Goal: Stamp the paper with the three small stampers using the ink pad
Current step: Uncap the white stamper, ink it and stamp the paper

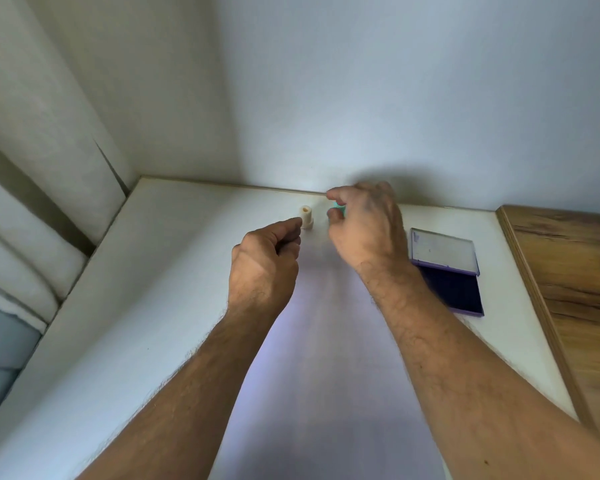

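A small cream stamper (306,216) stands upright near the far edge of the white table (125,306). My left hand (265,265) is curled just in front of it, with the index fingertip at its base and nothing in its grip. A small teal stamper (339,206) shows between the thumb and index finger of my right hand (364,230), which pinches it and hides most of it. No third stamper is in sight. The paper (319,341) lies between my forearms. The open purple ink pad (452,289) lies to the right, its clear lid (442,249) folded back.
A white wall runs along the table's far edge. A wooden board (568,289) borders the table on the right. Padded white cushions (25,220) lie beyond the left edge.
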A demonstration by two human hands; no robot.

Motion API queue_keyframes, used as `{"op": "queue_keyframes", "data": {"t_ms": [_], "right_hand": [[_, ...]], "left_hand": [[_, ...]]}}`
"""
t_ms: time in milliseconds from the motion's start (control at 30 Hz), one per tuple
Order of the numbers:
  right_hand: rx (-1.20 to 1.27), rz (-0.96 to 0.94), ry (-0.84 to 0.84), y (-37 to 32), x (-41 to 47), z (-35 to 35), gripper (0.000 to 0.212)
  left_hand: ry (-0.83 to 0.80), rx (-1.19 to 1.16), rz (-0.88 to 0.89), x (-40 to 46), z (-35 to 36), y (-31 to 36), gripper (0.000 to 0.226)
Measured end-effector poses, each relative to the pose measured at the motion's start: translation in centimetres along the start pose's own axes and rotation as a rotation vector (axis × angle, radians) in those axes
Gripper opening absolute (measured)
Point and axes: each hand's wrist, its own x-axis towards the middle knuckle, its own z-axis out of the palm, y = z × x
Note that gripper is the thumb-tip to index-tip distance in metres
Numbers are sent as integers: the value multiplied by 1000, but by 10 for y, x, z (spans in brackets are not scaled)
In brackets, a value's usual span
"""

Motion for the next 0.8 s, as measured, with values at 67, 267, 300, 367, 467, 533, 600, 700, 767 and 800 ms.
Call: {"op": "queue_keyframes", "data": {"t_ms": [67,267,300,367,467,533,600,700,767,800], "right_hand": [[-61,-129,-35,-4,-1,6,37],[-169,-155,-81,-17,-1,30,38],[-160,-141,-87,-15,-1,32,36],[-123,-113,-83,-13,-1,34,33],[-51,-70,-72,-14,-5,31,30],[80,1,-5,-17,-11,23,28],[283,169,54,-22,-22,12,26],[532,363,47,-22,-43,-1,23],[674,471,28,-21,-57,-8,23],[732,523,18,-21,-63,-11,23]], "left_hand": [[22,-13,-6,1,-2,0,36],[60,-122,-59,7,-10,-4,37],[56,-152,-76,7,-10,-5,37],[49,-187,-90,6,-10,-6,37],[53,-214,-97,7,-12,-7,37],[56,-241,-108,7,-15,-7,36],[27,-301,-118,4,-16,-5,39],[-85,-373,-119,-3,-14,-4,47],[-144,-385,-109,-6,-13,-4,49],[-165,-386,-102,-7,-12,-3,49]]}}
